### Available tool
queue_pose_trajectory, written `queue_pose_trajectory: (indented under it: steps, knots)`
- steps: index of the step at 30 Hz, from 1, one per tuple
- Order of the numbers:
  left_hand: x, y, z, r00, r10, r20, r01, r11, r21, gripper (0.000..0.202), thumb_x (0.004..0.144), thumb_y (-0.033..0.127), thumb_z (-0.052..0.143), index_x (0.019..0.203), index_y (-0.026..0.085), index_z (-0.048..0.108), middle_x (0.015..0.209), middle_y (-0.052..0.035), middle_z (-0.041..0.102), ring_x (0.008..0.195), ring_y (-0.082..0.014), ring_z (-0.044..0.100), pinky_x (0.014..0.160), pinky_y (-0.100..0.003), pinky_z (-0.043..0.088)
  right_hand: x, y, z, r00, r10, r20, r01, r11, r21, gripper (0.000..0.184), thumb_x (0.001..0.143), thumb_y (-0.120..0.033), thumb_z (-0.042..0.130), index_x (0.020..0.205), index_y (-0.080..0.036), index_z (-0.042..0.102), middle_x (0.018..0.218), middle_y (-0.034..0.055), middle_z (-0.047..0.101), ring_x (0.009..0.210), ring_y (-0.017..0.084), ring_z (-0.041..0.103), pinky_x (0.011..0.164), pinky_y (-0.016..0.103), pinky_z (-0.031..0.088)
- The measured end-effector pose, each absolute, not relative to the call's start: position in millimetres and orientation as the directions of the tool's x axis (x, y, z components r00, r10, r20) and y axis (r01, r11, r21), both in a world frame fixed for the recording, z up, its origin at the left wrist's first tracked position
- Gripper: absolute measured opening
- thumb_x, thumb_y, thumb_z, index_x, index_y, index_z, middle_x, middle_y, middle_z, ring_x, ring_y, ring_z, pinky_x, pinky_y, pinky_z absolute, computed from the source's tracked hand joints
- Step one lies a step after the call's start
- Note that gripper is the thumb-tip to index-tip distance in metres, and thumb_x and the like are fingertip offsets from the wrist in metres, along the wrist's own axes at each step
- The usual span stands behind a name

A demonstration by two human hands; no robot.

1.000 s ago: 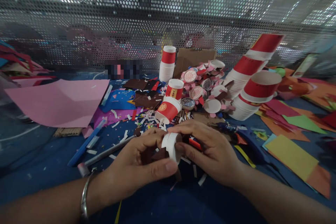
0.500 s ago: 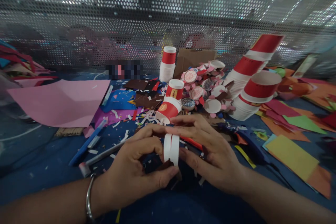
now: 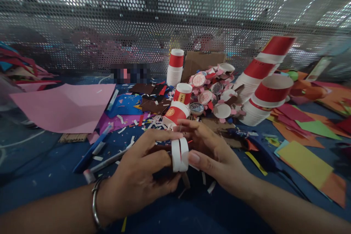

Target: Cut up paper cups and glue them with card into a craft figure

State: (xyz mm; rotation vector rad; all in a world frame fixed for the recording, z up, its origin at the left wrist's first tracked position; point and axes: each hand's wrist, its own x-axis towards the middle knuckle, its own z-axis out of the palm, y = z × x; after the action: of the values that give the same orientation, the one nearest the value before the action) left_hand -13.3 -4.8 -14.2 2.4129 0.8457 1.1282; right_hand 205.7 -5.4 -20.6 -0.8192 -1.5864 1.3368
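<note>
Two cut-off white paper cup bottoms stand on edge, face to face, with a narrow wedge-shaped gap and a little red showing between them. My left hand is closed on the left one, index finger over the top and thumb below. My right hand grips the right one, thumb against its side and fingers curved behind. A thin brownish strip hangs just under them. Close behind my fingertips, a red and white paper cup lies tilted, with another cup beyond it.
Small pink-and-white cup-bottom pieces are heaped behind, beside leaning cup stacks. A blue glue gun with a cord lies right, near coloured paper. Pink paper, a blue pen-like stick and scraps occupy the left.
The gap between the two cup bottoms has widened at the top. My left thumb has dropped lower, and my right thumb has moved up along the side.
</note>
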Motion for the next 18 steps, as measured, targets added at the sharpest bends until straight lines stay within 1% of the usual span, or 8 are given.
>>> queue_pose_trajectory:
  steps: [3,6,8,10,12,14,16,18]
  knots:
    - [-14,-5,-16,0.526,0.630,0.571,0.362,-0.774,0.520,0.010,0.084,0.019,0.078,0.091,0.025,0.074,0.132,-0.0108,0.066,0.111,-0.0262,0.069,0.088,-0.037,0.062,204,-5,-21,-0.450,0.882,0.141,-0.139,0.086,-0.986,0.063,0.090,-0.039,0.075,0.146,-0.026,0.047,0.128,0.0113,0.067,0.111,0.023,0.070,0.095,0.039,0.061]
    - [-15,-4,-19,0.551,0.601,0.580,0.340,-0.795,0.502,0.015,0.085,0.016,0.077,0.095,0.025,0.072,0.135,-0.0101,0.065,0.116,-0.0252,0.067,0.093,-0.037,0.060,204,-4,-21,-0.475,0.873,0.113,-0.223,0.005,-0.975,0.062,0.090,-0.036,0.075,0.144,-0.027,0.046,0.122,0.0095,0.070,0.105,0.021,0.072,0.091,0.037,0.061]
    - [-16,-3,-20,0.560,0.591,0.580,0.343,-0.803,0.487,0.017,0.085,0.014,0.076,0.097,0.025,0.071,0.135,-0.0092,0.065,0.120,-0.0249,0.065,0.098,-0.038,0.058,204,-4,-21,-0.471,0.875,0.110,-0.245,-0.009,-0.970,0.062,0.088,-0.034,0.077,0.142,-0.027,0.047,0.122,0.0089,0.070,0.104,0.020,0.072,0.090,0.036,0.061]
    - [-16,-1,-19,0.570,0.580,0.582,0.361,-0.813,0.457,0.015,0.086,0.014,0.076,0.095,0.024,0.069,0.134,-0.0085,0.066,0.121,-0.0249,0.064,0.101,-0.039,0.055,204,-4,-22,-0.461,0.880,0.113,-0.245,-0.004,-0.969,0.060,0.088,-0.033,0.078,0.140,-0.027,0.050,0.122,0.0085,0.069,0.104,0.020,0.071,0.089,0.035,0.060]
    - [-16,0,-17,0.591,0.555,0.585,0.377,-0.832,0.407,0.013,0.086,0.015,0.076,0.092,0.023,0.067,0.134,-0.0086,0.068,0.122,-0.0254,0.064,0.105,-0.041,0.051,204,-3,-22,-0.450,0.885,0.119,-0.237,0.010,-0.971,0.058,0.088,-0.035,0.078,0.139,-0.027,0.051,0.121,0.0085,0.069,0.105,0.021,0.071,0.088,0.035,0.060]
    - [-15,-1,-14,0.601,0.547,0.582,0.393,-0.837,0.381,0.012,0.086,0.016,0.075,0.091,0.023,0.066,0.134,-0.0088,0.069,0.125,-0.0258,0.063,0.108,-0.041,0.048,203,-2,-22,-0.439,0.891,0.115,-0.227,0.014,-0.974,0.058,0.088,-0.037,0.078,0.138,-0.027,0.051,0.122,0.0090,0.069,0.107,0.021,0.070,0.089,0.036,0.060]
    - [-14,-3,-11,0.593,0.575,0.563,0.408,-0.818,0.406,0.013,0.086,0.021,0.077,0.093,0.024,0.065,0.135,-0.0091,0.069,0.127,-0.0259,0.062,0.108,-0.041,0.047,203,-1,-23,-0.429,0.897,0.109,-0.222,0.012,-0.975,0.060,0.087,-0.039,0.078,0.138,-0.026,0.049,0.122,0.0092,0.069,0.107,0.022,0.071,0.091,0.036,0.060]
    - [-13,-6,-7,0.577,0.621,0.531,0.416,-0.783,0.463,0.019,0.084,0.029,0.080,0.096,0.024,0.065,0.138,-0.0098,0.067,0.127,-0.0271,0.061,0.108,-0.041,0.047,204,-1,-22,-0.418,0.901,0.116,-0.223,0.022,-0.975,0.060,0.087,-0.038,0.078,0.138,-0.026,0.049,0.121,0.0088,0.069,0.106,0.021,0.071,0.091,0.036,0.060]
